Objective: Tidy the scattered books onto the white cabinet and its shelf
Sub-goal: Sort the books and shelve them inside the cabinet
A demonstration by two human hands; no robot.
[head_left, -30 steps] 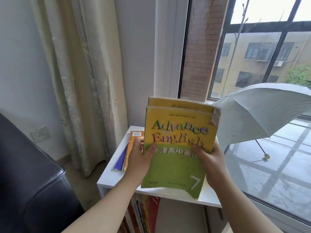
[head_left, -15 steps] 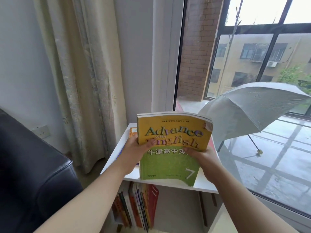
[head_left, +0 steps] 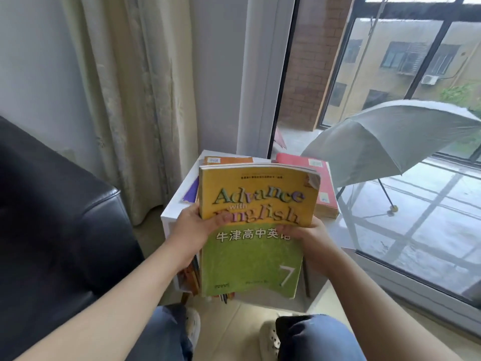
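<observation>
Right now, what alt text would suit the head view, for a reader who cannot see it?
The left hand and right hand hold a yellow-green Advance with English book in front of a white cabinet where an orange book and a red book lie. A grey open umbrella stands beyond the window.

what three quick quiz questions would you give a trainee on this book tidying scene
1. True or false: the left hand and the right hand both hold the yellow-green textbook.
2. Which book lies on the white cabinet, on the side nearest the umbrella? A red book; B black book; C white book.
3. Fill in: the large number on the textbook's cover is ___.

Key: 1 true; 2 A; 3 7.
</observation>
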